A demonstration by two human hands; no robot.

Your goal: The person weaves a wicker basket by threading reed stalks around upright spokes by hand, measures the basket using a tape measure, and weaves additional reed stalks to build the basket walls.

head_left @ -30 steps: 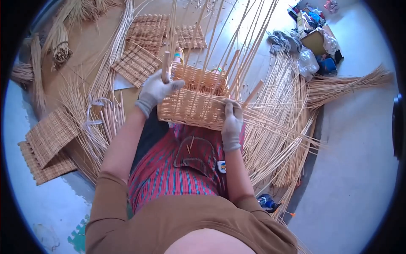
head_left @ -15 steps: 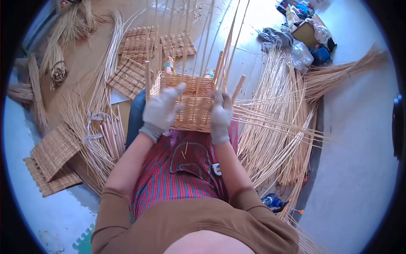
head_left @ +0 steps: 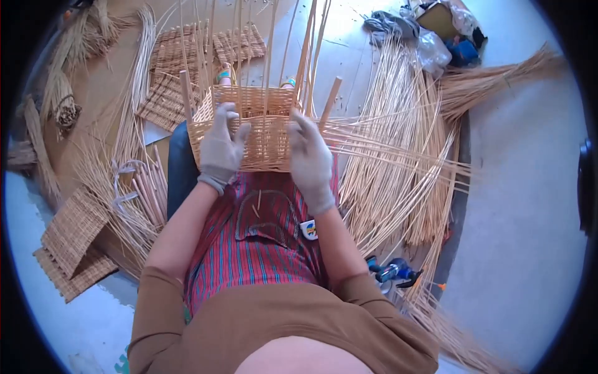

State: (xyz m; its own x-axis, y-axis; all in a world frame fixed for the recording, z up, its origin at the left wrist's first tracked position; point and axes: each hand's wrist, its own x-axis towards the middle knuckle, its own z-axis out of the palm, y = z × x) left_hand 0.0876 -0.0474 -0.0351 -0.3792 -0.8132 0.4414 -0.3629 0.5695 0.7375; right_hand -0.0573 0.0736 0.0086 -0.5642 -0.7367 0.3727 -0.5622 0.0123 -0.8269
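A woven wicker basket (head_left: 265, 146) rests on my lap, its near wall facing me and long upright strands rising from its rim. My left hand (head_left: 221, 149), in a pale grey glove, lies against the left part of that wall, thumb apart from the fingers. At the right corner, my gloved right hand (head_left: 310, 156) has its fingers stretched upward along the wall and strands. Wooden corner sticks (head_left: 330, 103) poke up beside the basket. Loose weaving strands (head_left: 398, 153) run out from its right side, partly behind my right hand.
Long straw-like bundles (head_left: 398, 206) lie on the right, with a blue tool (head_left: 398, 272) near my right elbow. Woven panels (head_left: 75, 234) are stacked at the left; others (head_left: 177, 53) lie beyond the basket. Short sticks (head_left: 149, 190) stand beside my left leg. A tape measure (head_left: 308, 229) lies on my apron.
The basket and both hands appear shifted left and slightly up in view, as does much of the scene. My right hand has turned, its fingers straighter and no longer curled at the rim.
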